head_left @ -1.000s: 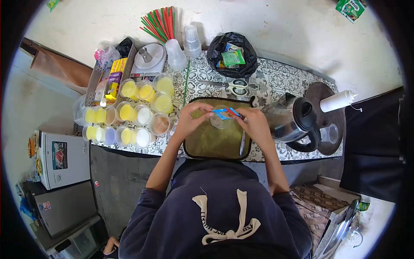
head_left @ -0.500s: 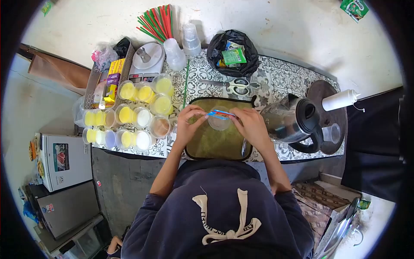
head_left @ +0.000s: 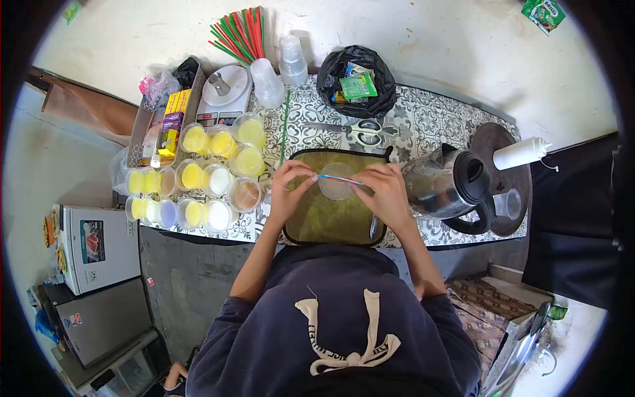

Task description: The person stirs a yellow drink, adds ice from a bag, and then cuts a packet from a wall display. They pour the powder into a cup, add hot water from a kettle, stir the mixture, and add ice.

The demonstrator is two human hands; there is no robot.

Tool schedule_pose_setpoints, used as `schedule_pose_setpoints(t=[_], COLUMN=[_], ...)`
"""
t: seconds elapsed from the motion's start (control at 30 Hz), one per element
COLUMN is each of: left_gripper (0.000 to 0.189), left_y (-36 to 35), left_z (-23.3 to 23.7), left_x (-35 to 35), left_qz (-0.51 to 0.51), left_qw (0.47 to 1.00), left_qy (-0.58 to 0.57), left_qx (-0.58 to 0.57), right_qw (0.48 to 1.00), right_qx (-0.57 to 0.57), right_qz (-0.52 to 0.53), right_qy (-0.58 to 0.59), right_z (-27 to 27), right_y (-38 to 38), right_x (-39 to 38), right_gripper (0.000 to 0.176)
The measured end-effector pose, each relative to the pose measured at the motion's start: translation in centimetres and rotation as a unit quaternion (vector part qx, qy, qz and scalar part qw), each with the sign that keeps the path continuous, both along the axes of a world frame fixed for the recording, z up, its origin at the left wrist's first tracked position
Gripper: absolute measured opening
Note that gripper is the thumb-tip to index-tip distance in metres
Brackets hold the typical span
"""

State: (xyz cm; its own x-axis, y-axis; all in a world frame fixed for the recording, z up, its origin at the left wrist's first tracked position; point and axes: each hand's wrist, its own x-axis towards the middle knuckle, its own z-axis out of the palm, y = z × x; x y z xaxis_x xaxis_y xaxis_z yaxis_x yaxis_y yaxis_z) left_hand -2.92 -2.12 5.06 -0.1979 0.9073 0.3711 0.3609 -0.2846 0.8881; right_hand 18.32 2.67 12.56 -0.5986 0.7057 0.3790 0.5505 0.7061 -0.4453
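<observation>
Both hands pinch a small blue and red sachet point(head_left: 338, 178), held edge-on above a clear plastic cup point(head_left: 338, 192). At its left end are the closed fingers of my left hand point(head_left: 291, 187). My right hand point(head_left: 382, 188) grips the other end between thumb and fingers. The cup stands on a dark-edged olive mat point(head_left: 324, 225), and its contents cannot be made out. Near the mat's lower right lies a small shiny utensil point(head_left: 374, 228), possibly a spoon.
Several filled cups point(head_left: 218, 178) crowd the left side. A scale point(head_left: 226, 92), straws point(head_left: 241, 36) and stacked cups point(head_left: 293, 63) stand behind. Scissors point(head_left: 365, 132) lie below a black bag point(head_left: 331, 86) of wrappers. To the right are a kettle point(head_left: 430, 182) and a white squeeze bottle point(head_left: 519, 155).
The sachet has tilted, so that its printed face now shows only as a thin strip. Both hands remain in nearly the same place.
</observation>
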Motion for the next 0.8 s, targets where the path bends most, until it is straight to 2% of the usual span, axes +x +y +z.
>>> schedule_pose_setpoints(t=[0.47, 0.63, 0.73, 0.8], left_gripper=[0.016, 0.015, 0.014, 0.013], left_y=[-0.5, -0.3, 0.1, 0.7], left_z=[-0.3, -0.2, 0.1, 0.2], left_x=[0.7, 1.0, 0.6, 0.8], left_qz=[0.016, 0.022, -0.003, 0.006], left_qw=[1.0, 0.998, 1.0, 0.999], left_qy=[-0.009, -0.052, -0.027, -0.044], left_qx=[0.0, 0.003, -0.001, 0.004], right_qw=[1.0, 1.0, 0.999, 1.0], right_qx=[0.023, 0.008, -0.011, -0.013], right_qz=[-0.015, -0.002, 0.03, -0.019], right_qy=[-0.012, -0.016, -0.024, -0.017], right_z=[-0.3, -0.3, -0.2, 1.0], right_y=[0.0, 0.2, 0.5, 0.0], right_x=[0.0, 0.1, 0.1, -0.4], right_gripper=[0.012, 0.013, 0.022, 0.043])
